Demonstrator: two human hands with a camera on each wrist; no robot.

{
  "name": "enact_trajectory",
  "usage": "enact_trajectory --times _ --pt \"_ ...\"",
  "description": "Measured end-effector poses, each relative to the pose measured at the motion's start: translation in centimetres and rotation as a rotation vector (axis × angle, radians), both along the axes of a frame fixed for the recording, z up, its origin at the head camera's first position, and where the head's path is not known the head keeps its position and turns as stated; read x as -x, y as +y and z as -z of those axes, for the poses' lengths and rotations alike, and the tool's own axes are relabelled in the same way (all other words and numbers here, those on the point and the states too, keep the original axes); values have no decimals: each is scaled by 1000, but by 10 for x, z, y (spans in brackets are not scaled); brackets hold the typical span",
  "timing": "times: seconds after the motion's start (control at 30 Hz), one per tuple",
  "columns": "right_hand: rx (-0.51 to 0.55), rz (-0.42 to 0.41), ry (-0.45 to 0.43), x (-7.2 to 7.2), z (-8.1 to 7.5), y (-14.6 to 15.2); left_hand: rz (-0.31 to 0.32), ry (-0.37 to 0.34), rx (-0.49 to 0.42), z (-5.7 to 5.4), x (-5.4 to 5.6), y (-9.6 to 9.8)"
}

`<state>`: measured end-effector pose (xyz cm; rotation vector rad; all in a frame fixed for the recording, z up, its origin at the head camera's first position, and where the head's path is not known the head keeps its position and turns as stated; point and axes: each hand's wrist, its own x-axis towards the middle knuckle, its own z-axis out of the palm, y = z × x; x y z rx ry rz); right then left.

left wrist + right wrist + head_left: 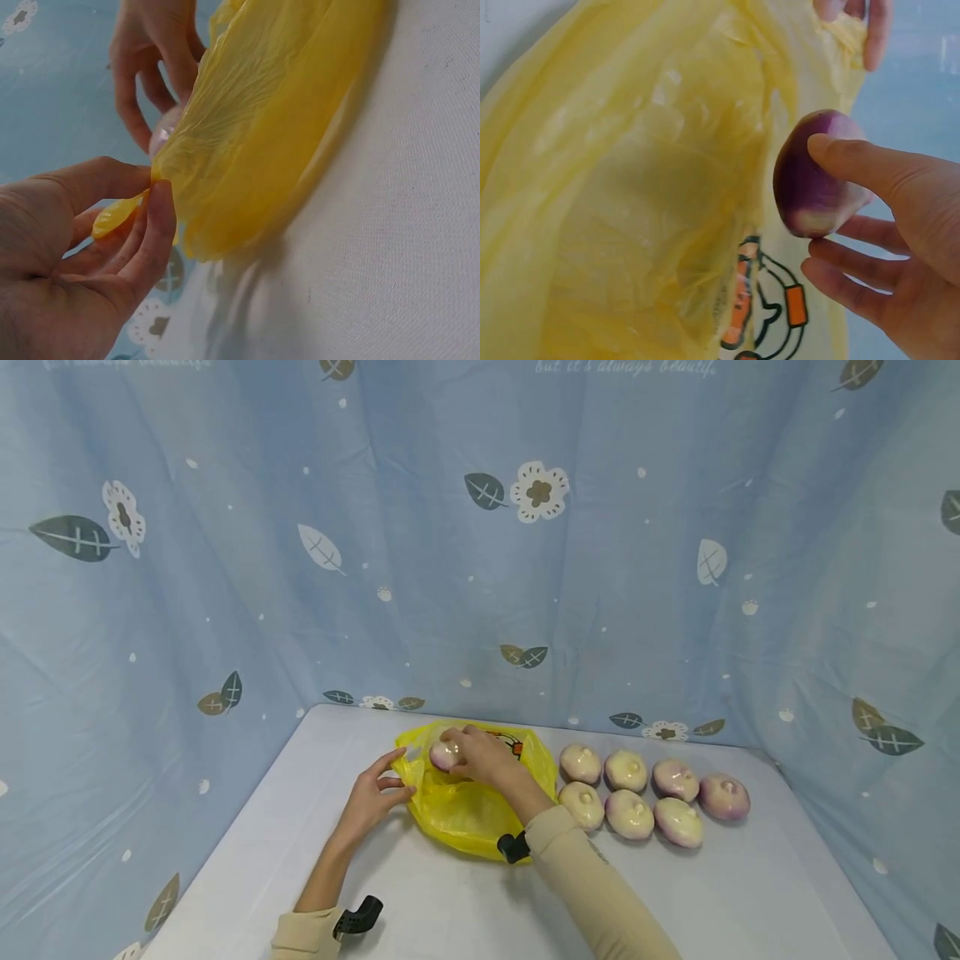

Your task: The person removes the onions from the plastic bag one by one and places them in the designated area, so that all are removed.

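A glossy purple-and-cream turnip (817, 180) is held between the thumb and fingers of my right hand (483, 758). It hangs over the mouth of a yellow plastic bag (468, 818), close to the bag's far left rim. Its dark purple side shows in the right wrist view, with the bag's open inside beyond it. My left hand (97, 247) pinches the edge of the bag between thumb and fingertips, at the bag's left side. A bit of yellow plastic (116, 217) pokes out behind those fingers. In the left wrist view the bag's rim partly hides the turnip.
Several more turnips (630, 814) lie in two rows on the white table (757, 877), right of the bag. A blue patterned curtain (450, 568) hangs behind the table and at both sides. An orange and black print (772, 300) marks the bag.
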<state>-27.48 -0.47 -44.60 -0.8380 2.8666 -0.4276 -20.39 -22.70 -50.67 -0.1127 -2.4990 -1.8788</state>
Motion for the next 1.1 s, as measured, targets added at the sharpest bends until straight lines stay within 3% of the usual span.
enact_trajectory --times 0.73,1.1 --pt "58 -67 166 -36 -40 36 -17 10 40 0 1 0" --pt "127 -49 149 -51 -54 62 -7 19 40 1 1 0"
